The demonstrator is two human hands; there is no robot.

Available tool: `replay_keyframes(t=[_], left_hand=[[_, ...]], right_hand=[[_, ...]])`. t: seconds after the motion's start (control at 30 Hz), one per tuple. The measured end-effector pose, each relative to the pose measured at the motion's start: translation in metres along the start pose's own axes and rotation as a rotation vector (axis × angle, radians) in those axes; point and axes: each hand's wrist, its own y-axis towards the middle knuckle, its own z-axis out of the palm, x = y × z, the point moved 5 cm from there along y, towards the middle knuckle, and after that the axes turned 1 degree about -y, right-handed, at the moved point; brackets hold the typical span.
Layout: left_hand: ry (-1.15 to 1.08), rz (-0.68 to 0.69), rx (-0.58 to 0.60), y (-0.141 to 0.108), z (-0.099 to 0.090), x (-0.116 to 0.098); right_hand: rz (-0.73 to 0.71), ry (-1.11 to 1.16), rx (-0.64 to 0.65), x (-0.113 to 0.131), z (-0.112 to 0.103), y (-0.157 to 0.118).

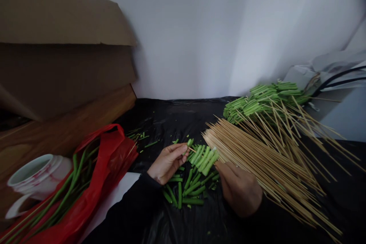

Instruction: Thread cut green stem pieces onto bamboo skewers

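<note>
My right hand (241,190) is closed around the blunt end of a bamboo skewer (192,149), with several cut garlic scape pieces (203,159) threaded side by side on it. The skewer's pointed end faces left. There my left hand (168,163) pinches a short garlic scape piece (190,143) between thumb and fingertips, touching the tip; whether the point has gone into it I cannot tell. Below both hands, loose cut garlic scape pieces (193,190) lie scattered on black plastic sheeting (171,114).
A large pile of bare bamboo skewers (257,156) spreads to the right, with stacked filled skewers (265,99) behind it. On the left are a red plastic bag (107,160) with long garlic scapes, a white mug (42,175) and a cardboard box (65,45). A white wall (185,34) stands behind.
</note>
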Motion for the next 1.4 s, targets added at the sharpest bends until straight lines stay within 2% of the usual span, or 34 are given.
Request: replay_keyframes(t=[0.3,0.53,0.7,0.77,0.83,0.9,1.0,1.1,1.17,1.3,1.4], left_hand=[[0.030,0.003,0.008,-0.002,0.001,-0.001],[0.075,-0.021,0.063,-0.005,0.009,0.011],[0.161,0.051,0.044,-0.005,0.005,-0.001],[0.242,0.120,0.014,-0.004,-0.002,-0.015],[0.362,0.235,-0.085,-0.003,-0.014,-0.034],[0.542,0.359,-0.189,-0.002,-0.027,-0.052],[0.884,0.442,-0.219,0.000,-0.037,-0.065],[1.201,0.446,-0.187,0.003,-0.043,-0.065],[1.326,0.426,-0.149,0.003,-0.047,-0.063],[1.364,0.333,-0.055,0.004,-0.055,-0.057],[1.398,0.315,-0.047,0.004,-0.059,-0.055]], right_hand=[[0.007,-0.006,0.001,0.002,0.001,0.001],[-0.021,-0.020,-0.001,0.006,0.002,0.004],[-0.017,-0.020,-0.013,0.001,-0.001,0.007],[-0.005,-0.037,-0.038,-0.006,-0.005,0.008],[0.011,-0.064,-0.069,-0.013,-0.009,0.008],[0.016,-0.089,-0.089,-0.017,-0.012,0.009],[0.000,-0.108,-0.093,-0.016,-0.013,0.009],[-0.012,-0.102,-0.076,-0.013,-0.012,0.009],[-0.009,-0.095,-0.072,-0.013,-0.011,0.008],[0.008,-0.102,-0.065,-0.014,-0.010,0.008],[0.007,-0.092,-0.056,-0.013,-0.009,0.007]])
